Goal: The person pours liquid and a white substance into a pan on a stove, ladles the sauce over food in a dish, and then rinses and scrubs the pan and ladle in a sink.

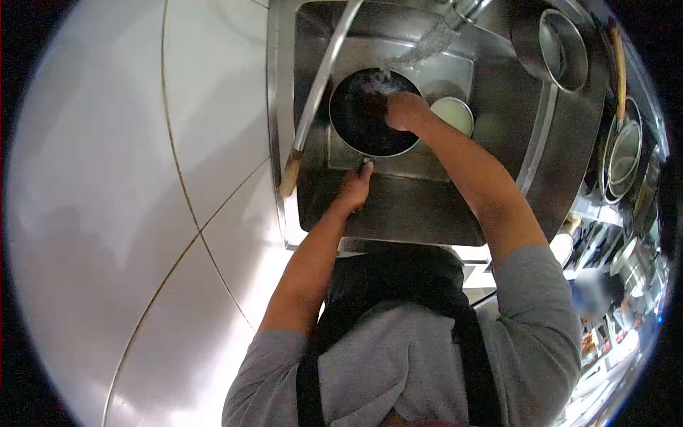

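Note:
A black frying pan (pixel 356 121) is held in the steel sink (pixel 413 206), its handle pointing toward me. My left hand (pixel 354 188) is closed around that handle. Over the right part of the pan, my right hand (pixel 407 112) is curled with its knuckles up. Its fingertips are hidden, so whatever it grips against the pan cannot be made out. Water (pixel 427 44) runs from the faucet (pixel 462 13) and splashes into the pan's far side. Just right of the pan, partly behind my right wrist, sits a round container (pixel 455 114) of pale, cloudy liquid.
A long metal rod with a wooden end (pixel 290 174) slants across the sink's left edge. At the upper right stands a metal pot (pixel 565 50). Strainers (pixel 625 153) hang farther right. A tiled wall (pixel 107 178) borders the left side. Another person (pixel 629 313) is in the right background.

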The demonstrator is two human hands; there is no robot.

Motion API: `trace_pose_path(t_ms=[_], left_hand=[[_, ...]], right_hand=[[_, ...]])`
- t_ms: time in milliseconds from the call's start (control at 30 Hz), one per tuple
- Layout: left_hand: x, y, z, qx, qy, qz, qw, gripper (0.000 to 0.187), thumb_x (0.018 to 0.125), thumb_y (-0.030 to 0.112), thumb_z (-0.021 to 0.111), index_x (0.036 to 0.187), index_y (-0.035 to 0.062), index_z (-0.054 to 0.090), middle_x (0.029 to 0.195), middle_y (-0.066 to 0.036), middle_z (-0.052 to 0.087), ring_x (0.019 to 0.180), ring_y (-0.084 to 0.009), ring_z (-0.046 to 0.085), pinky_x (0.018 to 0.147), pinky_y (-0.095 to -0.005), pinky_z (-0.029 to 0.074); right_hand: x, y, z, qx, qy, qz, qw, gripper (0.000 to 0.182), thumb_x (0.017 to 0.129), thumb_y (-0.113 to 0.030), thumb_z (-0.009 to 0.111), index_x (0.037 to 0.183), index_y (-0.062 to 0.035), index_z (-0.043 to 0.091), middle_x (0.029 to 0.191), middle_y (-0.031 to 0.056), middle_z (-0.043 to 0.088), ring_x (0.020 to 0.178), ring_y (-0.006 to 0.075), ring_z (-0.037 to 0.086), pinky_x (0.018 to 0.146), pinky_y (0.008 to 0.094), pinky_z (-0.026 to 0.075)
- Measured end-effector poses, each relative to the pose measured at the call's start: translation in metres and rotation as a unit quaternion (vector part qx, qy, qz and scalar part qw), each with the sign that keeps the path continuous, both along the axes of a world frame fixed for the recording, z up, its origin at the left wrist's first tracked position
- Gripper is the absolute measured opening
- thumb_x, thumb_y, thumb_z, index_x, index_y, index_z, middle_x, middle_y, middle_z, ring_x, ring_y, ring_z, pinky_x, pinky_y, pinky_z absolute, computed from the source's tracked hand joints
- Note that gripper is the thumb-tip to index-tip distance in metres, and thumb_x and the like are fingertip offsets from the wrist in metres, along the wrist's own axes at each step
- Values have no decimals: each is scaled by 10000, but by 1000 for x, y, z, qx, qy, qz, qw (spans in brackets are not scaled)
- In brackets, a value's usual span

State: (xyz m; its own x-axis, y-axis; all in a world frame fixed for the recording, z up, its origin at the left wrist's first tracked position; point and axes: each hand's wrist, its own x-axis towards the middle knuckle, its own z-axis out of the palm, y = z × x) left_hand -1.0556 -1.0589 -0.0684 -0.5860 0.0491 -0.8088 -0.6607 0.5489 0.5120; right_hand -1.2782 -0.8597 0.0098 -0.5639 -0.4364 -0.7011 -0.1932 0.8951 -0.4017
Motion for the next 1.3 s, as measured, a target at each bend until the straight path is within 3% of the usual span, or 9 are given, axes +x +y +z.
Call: trace_pose_path(t_ms=[67,233,300,333,533,833,1000,1133,1300], left_hand=[[-4,1,10,-7,-61,24,998,930,1042,775,427,1470,-38,577,1235,-336,704,935,-447,753,754,-545,580],[-13,1,27,-48,-59,-42,996,899,1063,731,431,1468,-59,575,1294,-342,682,1131,-555,675,1035,-627,492],[-4,4,14,-49,9,-29,998,885,1066,726,429,1432,-59,607,1280,-349,686,1141,-559,671,1027,-616,499],[4,2,6,-47,70,-23,996,874,1069,722,427,1396,-60,638,1267,-357,690,1151,-563,668,1019,-606,506],[-18,-11,28,-5,-47,-22,999,885,1063,736,419,1404,-50,639,1386,-370,641,1325,-550,591,1096,-560,475],[-6,-38,6,3,-34,-3,999,878,1064,705,467,1475,-64,567,1430,-334,637,1276,-567,617,1088,-559,485],[-28,-41,45,-41,-21,-61,997,827,1084,655,474,1471,-69,570,1404,-335,653,1286,-562,614,1098,-546,483],[-25,-49,37,-27,18,-49,998,817,1086,655,470,1480,-54,573,1362,-335,678,1261,-536,645,1072,-537,503],[-22,-62,27,-39,44,-57,997,832,1077,676,471,1495,-38,566,1303,-326,698,1074,-462,740,901,-517,575]], right_hand=[[-14,-13,40,-11,-109,-2,994,340,851,-250,657,943,43,804,940,310,766,940,424,786,819,520,636],[7,-19,-14,13,-10,13,1000,376,874,-291,654,1002,30,804,1036,276,780,1002,427,776,882,529,624],[5,-16,-12,-10,54,-16,998,376,880,-293,645,1013,18,808,1056,257,784,997,429,775,904,524,620],[2,-18,9,-23,-76,46,996,375,891,-310,654,1019,6,809,1048,257,782,991,436,771,906,531,619],[50,-18,-23,-20,27,-58,998,322,922,-324,676,1059,-62,804,1026,245,782,964,448,765,893,549,618],[59,-19,-36,4,49,-110,993,362,968,-367,678,1178,-85,761,944,225,774,916,454,757,852,564,615],[74,-13,30,-71,81,135,985,367,985,-335,655,1234,-77,731,903,218,772,839,442,762,760,562,624],[72,-11,-62,-89,113,-25,989,386,995,-331,671,1297,-93,701,899,231,766,840,460,753,766,579,613],[74,-12,-3,-155,37,1,987,455,1001,-354,675,1386,-112,686,945,262,757,910,471,752,827,587,596]])
